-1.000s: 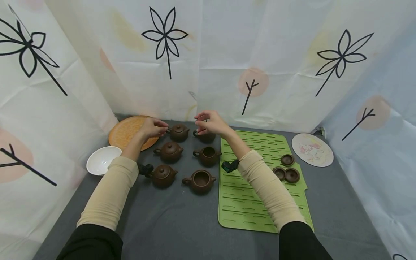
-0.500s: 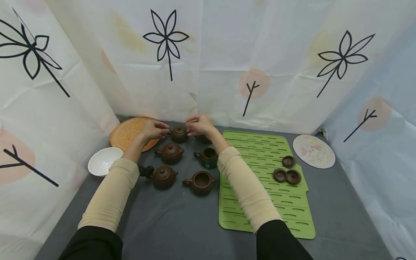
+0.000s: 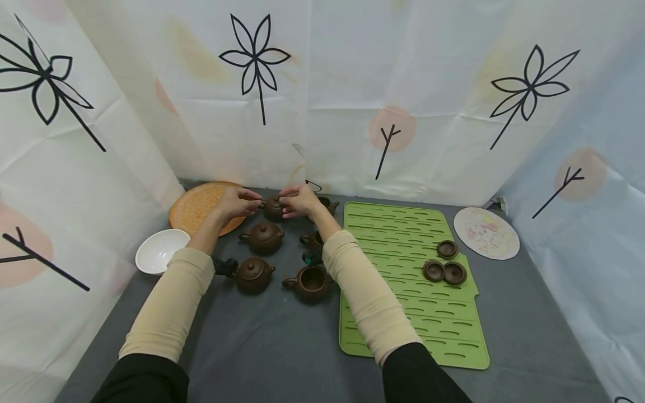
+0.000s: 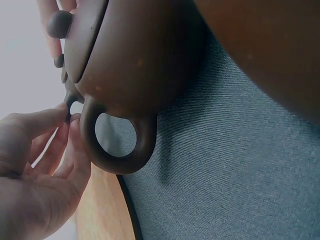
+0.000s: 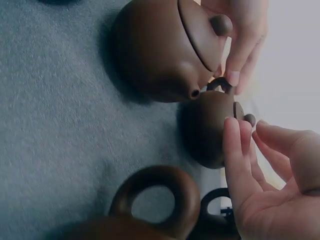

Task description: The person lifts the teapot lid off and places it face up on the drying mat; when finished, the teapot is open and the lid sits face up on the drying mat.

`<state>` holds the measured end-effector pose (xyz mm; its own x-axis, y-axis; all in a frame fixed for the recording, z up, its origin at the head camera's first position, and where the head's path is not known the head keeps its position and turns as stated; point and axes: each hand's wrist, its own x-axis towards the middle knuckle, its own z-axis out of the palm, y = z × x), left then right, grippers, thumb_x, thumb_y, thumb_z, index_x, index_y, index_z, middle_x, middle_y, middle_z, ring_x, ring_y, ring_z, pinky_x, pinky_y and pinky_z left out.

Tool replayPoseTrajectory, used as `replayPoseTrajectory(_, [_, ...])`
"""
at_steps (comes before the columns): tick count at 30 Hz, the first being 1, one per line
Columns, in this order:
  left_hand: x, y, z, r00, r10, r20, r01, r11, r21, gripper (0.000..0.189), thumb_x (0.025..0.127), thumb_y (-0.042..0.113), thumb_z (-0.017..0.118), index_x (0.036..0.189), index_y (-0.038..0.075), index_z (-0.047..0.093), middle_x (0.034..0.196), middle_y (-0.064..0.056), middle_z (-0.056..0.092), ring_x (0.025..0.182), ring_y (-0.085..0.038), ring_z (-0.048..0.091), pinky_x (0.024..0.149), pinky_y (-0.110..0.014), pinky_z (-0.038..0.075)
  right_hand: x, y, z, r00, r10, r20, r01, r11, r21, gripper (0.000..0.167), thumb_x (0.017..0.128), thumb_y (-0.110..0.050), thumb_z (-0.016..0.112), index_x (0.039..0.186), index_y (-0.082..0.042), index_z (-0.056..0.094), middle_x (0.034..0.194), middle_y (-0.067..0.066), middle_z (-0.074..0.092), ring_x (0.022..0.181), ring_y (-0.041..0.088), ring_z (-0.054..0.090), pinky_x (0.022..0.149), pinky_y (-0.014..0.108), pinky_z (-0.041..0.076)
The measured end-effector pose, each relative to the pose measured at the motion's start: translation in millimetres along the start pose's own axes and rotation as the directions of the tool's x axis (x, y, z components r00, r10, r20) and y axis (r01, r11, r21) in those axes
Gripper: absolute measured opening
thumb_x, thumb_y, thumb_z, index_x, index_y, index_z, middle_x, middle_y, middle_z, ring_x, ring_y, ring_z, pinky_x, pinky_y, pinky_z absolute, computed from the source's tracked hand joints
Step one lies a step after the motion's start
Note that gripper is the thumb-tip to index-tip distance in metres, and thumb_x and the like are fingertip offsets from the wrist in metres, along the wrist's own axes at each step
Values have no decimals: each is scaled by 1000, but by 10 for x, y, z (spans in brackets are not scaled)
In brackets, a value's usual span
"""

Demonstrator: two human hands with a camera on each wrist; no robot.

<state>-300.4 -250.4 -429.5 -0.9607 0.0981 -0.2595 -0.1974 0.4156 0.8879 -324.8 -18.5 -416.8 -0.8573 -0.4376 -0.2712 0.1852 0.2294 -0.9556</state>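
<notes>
A small brown lidded teapot [image 3: 272, 207] stands at the back of the grey table. My left hand [image 3: 237, 203] pinches its handle [image 4: 70, 111] between thumb and fingers. My right hand [image 3: 298, 201] hovers at the teapot's right side. Its thumb and fingers are spread on either side of the lid's knob [image 5: 250, 119]; whether they touch it I cannot tell. Nearer stand two more lidded teapots, a middle one [image 3: 263, 237] and a front one [image 3: 253, 275]. To the right are lidless teapots: one at the back [image 3: 328, 205], partly hidden, one in the middle [image 3: 308, 239], and one in front [image 3: 311, 284].
On the right lies a green mat [image 3: 403, 313] bearing several small brown lids [image 3: 446, 249]. A round printed disc [image 3: 486, 233] is beyond it. At the left are a white bowl [image 3: 158, 250] and a round wooden board [image 3: 196, 204]. Patterned white curtains [image 3: 342, 73] enclose the table.
My right hand has moved left and slightly down, from above the back lidless teapot to the lidded one's knob. The left hand has stayed at the handle.
</notes>
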Motion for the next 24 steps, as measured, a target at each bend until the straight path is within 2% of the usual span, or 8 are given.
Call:
replayPoseTrajectory(4, [-51, 65, 1, 1000, -10, 8, 10, 1000, -12, 45, 112, 10, 58, 152, -10, 55, 151, -36, 56, 141, -50, 56, 122, -60, 50, 10, -3, 60, 1000, 0, 15, 0, 999, -33, 42, 113, -7, 58, 154, -1, 59, 138, 25, 66, 75, 18, 60, 115, 64, 54])
replayPoseTrajectory(8, [-45, 46, 3, 1000, 0, 5, 0, 1000, -4, 44, 112, 11, 58, 152, -10, 55, 150, -36, 56, 140, -50, 57, 122, -60, 50, 16, -9, 88, 999, -6, 37, 9, 997, -71, 43, 113, -6, 57, 156, -2, 56, 126, 19, 65, 73, 17, 56, 115, 66, 54])
replayPoseTrajectory(16, [73, -105, -9, 1000, 18, -13, -18, 1000, 10, 46, 113, 18, 59, 153, -5, 56, 152, -32, 57, 140, -46, 59, 122, -58, 51, 24, 19, 83, 999, -21, -32, 19, 997, -71, 38, 111, -5, 60, 149, -2, 63, 111, 12, 64, 71, 15, 57, 108, 64, 59])
replayPoseTrajectory(24, [88, -133, -7, 999, 23, -24, -23, 1000, -1, 47, 112, 18, 61, 152, -6, 57, 153, -29, 56, 136, -44, 61, 119, -57, 53, 69, 61, 147, 992, -47, -121, 32, 992, -123, 31, 109, -13, 67, 138, -4, 71, 91, 1, 59, 65, 10, 53, 101, 60, 64])
